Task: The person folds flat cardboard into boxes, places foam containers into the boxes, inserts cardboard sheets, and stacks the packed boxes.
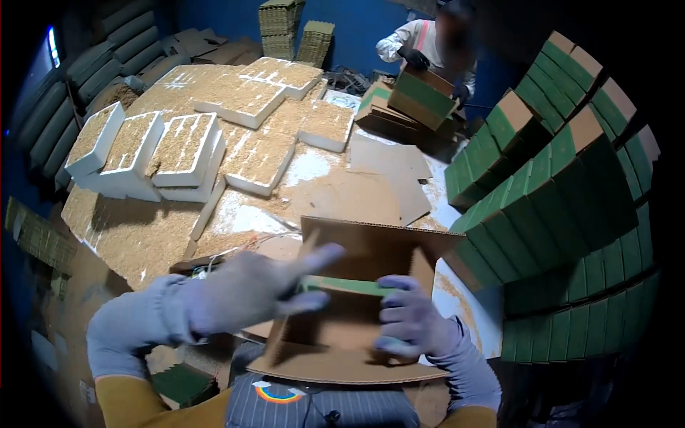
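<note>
A brown cardboard box point(300, 360) with its flaps raised sits in front of me, against my lap. A green strip point(349, 285) runs across its far inner side. My right hand point(414, 321), in a grey glove, has its fingers curled round the right side of the box. My left hand point(260, 289), gloved too and a little blurred, is over the box's left side. Its index finger and thumb are spread apart, with nothing seen between them. The left hand hides part of the box's left flap.
White trays point(242, 118) of brown, grainy material cover the left of the table. Flat cardboard point(349, 192) lies beyond my box. Green boxes point(556, 178) are stacked at right. Across the table, a person point(435, 43) in dark gloves handles another green-and-brown box point(421, 96).
</note>
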The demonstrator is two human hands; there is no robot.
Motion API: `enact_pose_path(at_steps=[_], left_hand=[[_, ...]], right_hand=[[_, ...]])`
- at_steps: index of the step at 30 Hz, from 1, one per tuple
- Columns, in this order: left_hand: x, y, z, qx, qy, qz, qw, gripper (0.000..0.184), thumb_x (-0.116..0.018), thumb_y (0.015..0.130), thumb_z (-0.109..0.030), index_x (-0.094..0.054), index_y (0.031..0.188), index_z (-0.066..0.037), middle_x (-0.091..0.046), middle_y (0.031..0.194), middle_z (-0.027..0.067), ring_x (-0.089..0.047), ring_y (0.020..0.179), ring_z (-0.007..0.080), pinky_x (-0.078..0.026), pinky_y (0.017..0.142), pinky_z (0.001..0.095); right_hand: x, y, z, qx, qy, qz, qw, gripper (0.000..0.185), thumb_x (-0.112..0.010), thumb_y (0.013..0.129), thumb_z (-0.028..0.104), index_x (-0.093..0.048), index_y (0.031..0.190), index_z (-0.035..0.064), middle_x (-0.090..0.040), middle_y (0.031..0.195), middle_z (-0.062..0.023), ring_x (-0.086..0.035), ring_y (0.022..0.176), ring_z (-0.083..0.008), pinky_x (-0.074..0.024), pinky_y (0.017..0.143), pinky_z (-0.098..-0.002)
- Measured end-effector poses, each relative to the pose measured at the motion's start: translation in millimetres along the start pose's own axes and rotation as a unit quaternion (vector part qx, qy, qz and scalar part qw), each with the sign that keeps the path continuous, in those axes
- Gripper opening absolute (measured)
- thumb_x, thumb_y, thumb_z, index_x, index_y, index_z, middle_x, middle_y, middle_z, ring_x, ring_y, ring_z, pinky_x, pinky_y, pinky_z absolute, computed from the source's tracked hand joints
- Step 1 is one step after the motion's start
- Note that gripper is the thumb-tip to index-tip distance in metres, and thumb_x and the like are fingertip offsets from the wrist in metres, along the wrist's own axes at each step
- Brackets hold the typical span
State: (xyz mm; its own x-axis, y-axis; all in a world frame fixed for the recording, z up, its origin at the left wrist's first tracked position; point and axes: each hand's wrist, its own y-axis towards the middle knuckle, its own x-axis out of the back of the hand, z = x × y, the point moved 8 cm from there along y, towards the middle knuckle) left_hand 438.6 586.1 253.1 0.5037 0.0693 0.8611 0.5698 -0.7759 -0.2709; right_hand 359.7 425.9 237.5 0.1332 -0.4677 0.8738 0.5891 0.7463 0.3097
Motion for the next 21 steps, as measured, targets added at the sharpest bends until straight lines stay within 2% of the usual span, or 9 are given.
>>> enact_pose_path(at_steps=[3, 5, 6, 8, 12, 15, 17, 20, 21], left_hand=[[-112, 54, -10, -0.231, 0.201, 0.113, 0.945, 0.062, -0.057, 0.09, -0.02, -0.035, 0.148, -0.024, -0.066, 0.088, 0.0088, -0.068, 0.081, 0.0215, -0.057, 0.079, 0.0386], [-128, 53, -17, -0.441, 0.266, -0.194, 0.835, 0.061, -0.051, 0.089, -0.016, -0.035, 0.148, -0.023, -0.06, 0.12, 0.0092, -0.058, 0.116, 0.0239, -0.049, 0.098, 0.0422], [-116, 56, -19, -0.418, 0.269, -0.236, 0.835, 0.065, -0.057, 0.087, -0.023, -0.036, 0.148, -0.015, -0.045, 0.138, 0.0151, -0.038, 0.135, 0.0292, -0.032, 0.112, 0.0497], [-89, 67, 19, -0.176, 0.303, -0.379, 0.857, 0.078, -0.057, 0.084, -0.018, -0.023, 0.154, -0.015, -0.036, 0.146, 0.0173, -0.033, 0.138, 0.0305, -0.03, 0.113, 0.0495], [-61, 63, 37, -0.017, 0.192, -0.416, 0.889, 0.07, -0.063, 0.083, -0.027, -0.038, 0.148, -0.015, -0.039, 0.146, 0.0163, -0.04, 0.132, 0.0319, -0.024, 0.114, 0.0563], [-52, 62, 18, -0.036, 0.228, -0.427, 0.874, 0.067, -0.064, 0.08, -0.021, -0.043, 0.143, -0.01, -0.053, 0.122, 0.0103, -0.053, 0.107, 0.0266, -0.038, 0.102, 0.0418], [-31, 28, 5, -0.174, 0.032, -0.394, 0.902, 0.065, -0.069, 0.084, -0.038, -0.05, 0.134, -0.001, -0.061, 0.109, 0.0112, -0.06, 0.092, 0.0269, -0.047, 0.086, 0.0358], [-94, -9, -3, -0.296, 0.079, -0.149, 0.94, 0.094, -0.066, 0.075, -0.063, -0.041, 0.141, 0.0, -0.053, 0.131, 0.0221, -0.055, 0.119, 0.0332, -0.042, 0.105, 0.046], [-118, -14, 8, -0.306, 0.107, -0.098, 0.941, 0.08, -0.066, 0.082, -0.047, -0.04, 0.143, -0.001, -0.048, 0.139, 0.022, -0.047, 0.131, 0.0326, -0.037, 0.111, 0.0493]], right_hand=[[-120, -14, -25, -0.048, -0.005, 0.131, 0.99, 0.033, -0.059, 0.09, 0.038, -0.07, 0.074, 0.0116, -0.063, 0.079, -0.0051, -0.058, 0.104, -0.0254, -0.041, 0.101, -0.044], [-170, -38, -36, -0.106, 0.034, 0.215, 0.97, 0.024, -0.06, 0.088, 0.029, -0.072, 0.095, 0.0095, -0.066, 0.109, -0.0077, -0.057, 0.112, -0.0272, -0.0442, 0.099, -0.0429], [-146, -26, -21, -0.086, -0.01, 0.282, 0.956, 0.033, -0.058, 0.087, 0.02, -0.062, 0.117, 0.009, -0.058, 0.128, -0.0114, -0.058, 0.113, -0.0303, -0.0469, 0.096, -0.0403], [-72, -33, -25, -0.049, 0.048, -0.031, 0.997, 0.043, -0.061, 0.08, 0.006, -0.056, 0.123, 0.0043, -0.057, 0.121, -0.019, -0.056, 0.109, -0.0398, -0.0467, 0.095, -0.0469], [-33, -102, -32, -0.245, 0.129, 0.03, 0.96, 0.064, -0.078, 0.075, 0.014, -0.052, 0.133, 0.0032, -0.052, 0.133, -0.0194, -0.048, 0.125, -0.0384, -0.0398, 0.106, -0.0465], [-54, -140, -72, -0.515, 0.34, -0.142, 0.774, 0.081, -0.08, 0.069, 0.017, -0.045, 0.141, 0.0052, -0.054, 0.13, -0.0152, -0.05, 0.127, -0.0263, -0.0434, 0.104, -0.0384], [-56, -140, -82, -0.602, 0.318, -0.197, 0.706, 0.081, -0.078, 0.072, 0.013, -0.041, 0.144, 0.0046, -0.055, 0.126, -0.0162, -0.051, 0.124, -0.0247, -0.0454, 0.101, -0.0352], [-90, -140, -104, -0.574, 0.362, -0.179, 0.712, 0.074, -0.068, 0.085, 0.028, -0.037, 0.146, 0.001, -0.051, 0.135, -0.0199, -0.046, 0.127, -0.027, -0.0367, 0.107, -0.0353], [-85, -118, -98, -0.559, 0.415, -0.158, 0.7, 0.074, -0.063, 0.089, 0.033, -0.033, 0.149, 0.0001, -0.046, 0.143, -0.0202, -0.043, 0.131, -0.0268, -0.0308, 0.111, -0.0357]])
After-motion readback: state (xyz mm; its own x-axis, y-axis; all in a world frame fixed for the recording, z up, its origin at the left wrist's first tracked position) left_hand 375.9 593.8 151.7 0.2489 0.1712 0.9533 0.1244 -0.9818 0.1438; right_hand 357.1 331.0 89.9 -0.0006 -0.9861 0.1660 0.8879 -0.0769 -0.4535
